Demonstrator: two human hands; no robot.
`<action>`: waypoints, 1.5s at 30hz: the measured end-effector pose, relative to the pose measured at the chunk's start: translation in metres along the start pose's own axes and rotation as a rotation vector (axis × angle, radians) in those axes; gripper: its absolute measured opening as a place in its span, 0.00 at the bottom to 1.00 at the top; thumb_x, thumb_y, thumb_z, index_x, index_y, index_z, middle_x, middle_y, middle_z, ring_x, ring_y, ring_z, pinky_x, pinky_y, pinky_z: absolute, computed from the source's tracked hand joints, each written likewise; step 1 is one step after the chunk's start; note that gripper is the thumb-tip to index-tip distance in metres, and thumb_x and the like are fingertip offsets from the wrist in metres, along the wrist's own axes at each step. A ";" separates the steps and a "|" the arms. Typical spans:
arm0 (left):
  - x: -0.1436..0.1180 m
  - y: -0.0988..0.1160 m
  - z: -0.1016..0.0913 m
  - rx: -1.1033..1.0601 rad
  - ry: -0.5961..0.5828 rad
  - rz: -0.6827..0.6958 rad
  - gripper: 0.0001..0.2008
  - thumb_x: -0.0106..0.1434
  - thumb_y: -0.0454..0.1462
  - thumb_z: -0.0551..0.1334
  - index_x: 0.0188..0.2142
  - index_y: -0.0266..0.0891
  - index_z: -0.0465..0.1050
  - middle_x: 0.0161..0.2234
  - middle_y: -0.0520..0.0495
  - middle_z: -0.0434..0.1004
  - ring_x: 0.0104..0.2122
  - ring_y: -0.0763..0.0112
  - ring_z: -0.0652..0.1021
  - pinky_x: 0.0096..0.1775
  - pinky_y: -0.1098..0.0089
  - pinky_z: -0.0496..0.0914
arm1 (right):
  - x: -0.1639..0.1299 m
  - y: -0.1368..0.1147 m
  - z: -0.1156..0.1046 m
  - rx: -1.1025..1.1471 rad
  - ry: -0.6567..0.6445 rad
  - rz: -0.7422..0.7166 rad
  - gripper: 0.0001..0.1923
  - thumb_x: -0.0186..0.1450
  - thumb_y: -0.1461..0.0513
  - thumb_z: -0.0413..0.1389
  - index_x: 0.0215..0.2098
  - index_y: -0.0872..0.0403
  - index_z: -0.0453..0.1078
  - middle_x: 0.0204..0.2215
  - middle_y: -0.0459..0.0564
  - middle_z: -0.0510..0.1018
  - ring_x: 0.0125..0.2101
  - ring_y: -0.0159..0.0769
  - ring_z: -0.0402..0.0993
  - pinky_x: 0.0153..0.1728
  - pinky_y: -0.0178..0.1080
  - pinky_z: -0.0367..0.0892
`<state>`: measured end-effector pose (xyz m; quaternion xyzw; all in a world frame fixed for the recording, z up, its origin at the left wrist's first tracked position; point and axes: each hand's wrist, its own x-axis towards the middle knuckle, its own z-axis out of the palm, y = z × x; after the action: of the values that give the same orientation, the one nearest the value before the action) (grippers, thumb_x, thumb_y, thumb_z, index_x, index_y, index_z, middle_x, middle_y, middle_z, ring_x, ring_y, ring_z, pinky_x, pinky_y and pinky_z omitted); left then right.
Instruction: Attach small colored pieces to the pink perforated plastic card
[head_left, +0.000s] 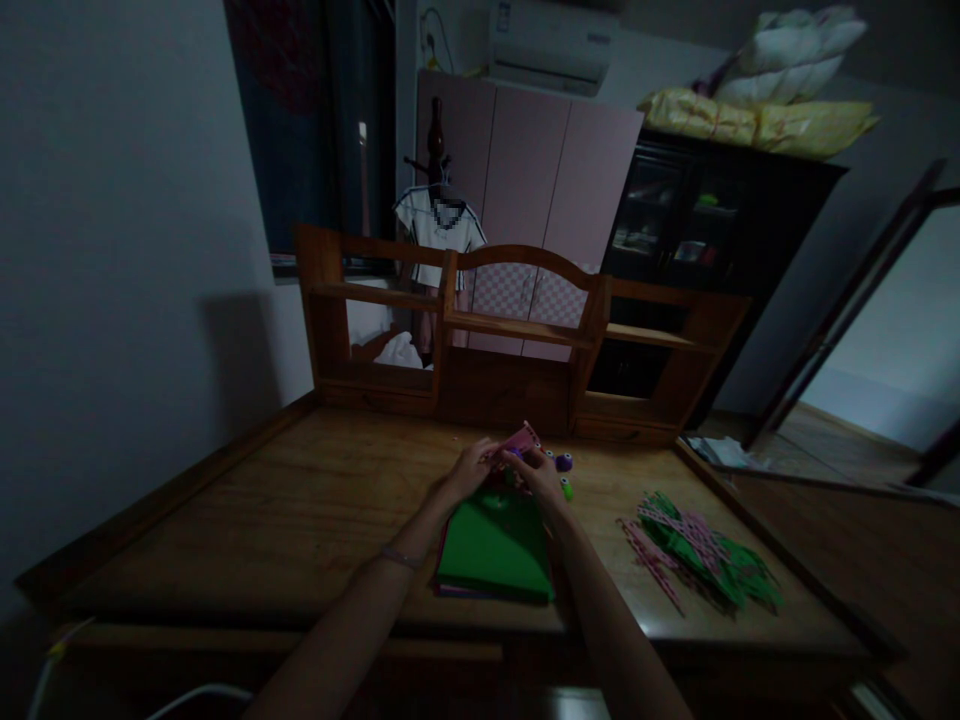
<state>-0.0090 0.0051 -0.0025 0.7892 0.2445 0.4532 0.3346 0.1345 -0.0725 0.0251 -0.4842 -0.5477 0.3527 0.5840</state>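
Close together over the far edge of a stack of green sheets (495,545), my left hand (472,470) and my right hand (541,472) are both closed. Between them they hold a small pink piece (520,438) with a dark dotted edge, its far end tilted up. A bit of purple shows at my right fingertips; its kind is unclear. Just beyond and right of my right hand lie small round pieces with googly eyes, among them a purple one (564,462) and a green one (567,490). Other coloured sheets show under the green ones.
Pink-patterned sticks (705,540) lie over a green leafy-looking bundle (750,572) on the right of the wooden desk (300,520). A wooden shelf unit (517,325) closes the desk's back. A wall (150,300) rises on the left.
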 end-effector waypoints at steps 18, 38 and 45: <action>-0.005 0.011 0.002 0.144 -0.035 0.031 0.16 0.63 0.43 0.52 0.36 0.36 0.74 0.34 0.46 0.71 0.35 0.69 0.71 0.38 0.72 0.64 | 0.002 0.006 -0.004 0.077 0.044 0.023 0.21 0.50 0.49 0.62 0.33 0.57 0.73 0.28 0.50 0.76 0.26 0.35 0.69 0.24 0.33 0.61; -0.003 0.022 -0.001 0.117 0.295 -0.088 0.18 0.63 0.46 0.52 0.36 0.35 0.74 0.36 0.42 0.76 0.35 0.67 0.75 0.36 0.70 0.66 | 0.003 0.001 -0.001 0.077 0.043 0.075 0.26 0.53 0.43 0.58 0.37 0.54 0.71 0.24 0.47 0.73 0.20 0.31 0.66 0.17 0.31 0.59; -0.002 0.021 -0.007 0.047 0.405 -0.177 0.22 0.63 0.49 0.51 0.34 0.31 0.74 0.32 0.43 0.77 0.32 0.68 0.75 0.33 0.72 0.66 | 0.013 0.014 -0.007 0.300 0.110 0.192 0.32 0.55 0.36 0.48 0.35 0.55 0.71 0.22 0.49 0.71 0.18 0.31 0.66 0.15 0.32 0.58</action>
<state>-0.0141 -0.0080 0.0147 0.6652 0.3857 0.5653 0.2985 0.1447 -0.0577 0.0160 -0.4603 -0.4075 0.4573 0.6425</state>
